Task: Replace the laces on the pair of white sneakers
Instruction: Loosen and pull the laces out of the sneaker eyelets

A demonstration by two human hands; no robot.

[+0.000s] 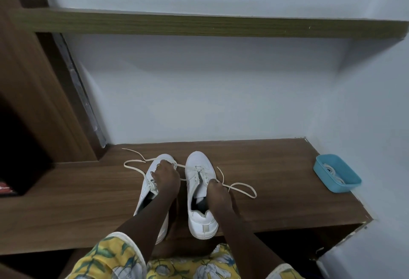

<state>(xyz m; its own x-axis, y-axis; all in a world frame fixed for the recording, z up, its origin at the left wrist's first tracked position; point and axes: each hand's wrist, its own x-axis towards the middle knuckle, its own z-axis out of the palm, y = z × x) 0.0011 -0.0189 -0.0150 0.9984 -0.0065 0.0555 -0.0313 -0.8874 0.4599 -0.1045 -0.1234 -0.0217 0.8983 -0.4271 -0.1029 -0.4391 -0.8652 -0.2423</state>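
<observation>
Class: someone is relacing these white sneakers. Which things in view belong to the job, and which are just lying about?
Job: left sneaker, right sneaker, loosened laces, left hand and right hand holding them, blue tray with spare laces.
Lying about: wooden shelf above, red item in the dark cupboard.

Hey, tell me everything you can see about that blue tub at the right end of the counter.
The tub is small, light blue and rectangular with rounded corners. It looks like plastic and has no lid. It sits upright at the right end of the wooden counter, close to the wall. Inside lies a loose bundle of white laces, some of it resting against the tub's sides. Nothing else touches it.
</observation>
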